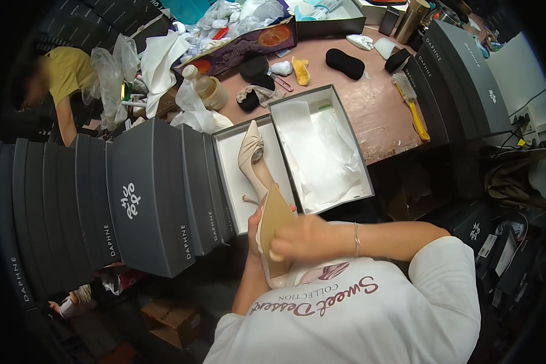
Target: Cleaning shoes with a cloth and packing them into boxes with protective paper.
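Note:
My left hand (254, 235) grips a beige high-heeled shoe (274, 219) from beneath, its tan sole turned up towards me and its pointed toe away. Against the sole presses my right hand (309, 238), its fingers curled together and slightly blurred; whatever they pinch, if anything, is too unclear to name. Just beyond, a matching beige pump (253, 155) with a round ornament and a thin heel lies in a shoebox lid or tray (229, 182). Beside it on the right sits an open grey shoebox (363, 176) lined with white tissue paper (321, 159).
Dark shoeboxes (145, 200) stand in a row at the left, and more boxes (467, 79) rise at the right. On the pink table (382, 109) lie a yellow-handled brush (411, 109), a black pad (344, 64) and a yellow cloth (300, 71). Another person (67, 76) is at the far left.

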The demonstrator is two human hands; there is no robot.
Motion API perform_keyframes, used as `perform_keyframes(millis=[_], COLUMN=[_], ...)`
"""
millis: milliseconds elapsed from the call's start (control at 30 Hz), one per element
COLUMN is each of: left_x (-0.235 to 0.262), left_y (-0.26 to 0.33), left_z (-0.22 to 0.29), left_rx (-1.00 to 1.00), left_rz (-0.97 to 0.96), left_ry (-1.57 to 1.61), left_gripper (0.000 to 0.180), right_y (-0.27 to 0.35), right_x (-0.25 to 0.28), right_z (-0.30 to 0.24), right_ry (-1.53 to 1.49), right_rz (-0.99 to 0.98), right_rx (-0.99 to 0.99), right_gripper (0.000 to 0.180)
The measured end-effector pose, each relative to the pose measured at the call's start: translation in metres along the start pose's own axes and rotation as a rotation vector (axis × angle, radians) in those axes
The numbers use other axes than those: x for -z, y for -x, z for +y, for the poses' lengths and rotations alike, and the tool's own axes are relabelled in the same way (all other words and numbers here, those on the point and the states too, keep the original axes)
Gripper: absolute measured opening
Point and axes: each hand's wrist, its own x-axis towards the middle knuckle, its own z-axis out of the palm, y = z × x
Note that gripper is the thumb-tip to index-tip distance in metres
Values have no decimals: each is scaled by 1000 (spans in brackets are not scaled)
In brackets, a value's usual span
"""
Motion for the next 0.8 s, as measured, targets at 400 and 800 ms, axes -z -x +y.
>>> perform_keyframes(millis=[400, 800], left_x=[-9, 1], left_y=[-10, -19], left_z=[0, -1], left_rx=[-55, 53], left_rz=[169, -23], left_ry=[-43, -48], left_gripper=[52, 62], right_y=[-29, 13], right_x=[8, 8], right_z=[10, 21], right_ry=[82, 0], right_rz=[109, 199], right_rx=[-146, -61], right_gripper=[14, 16])
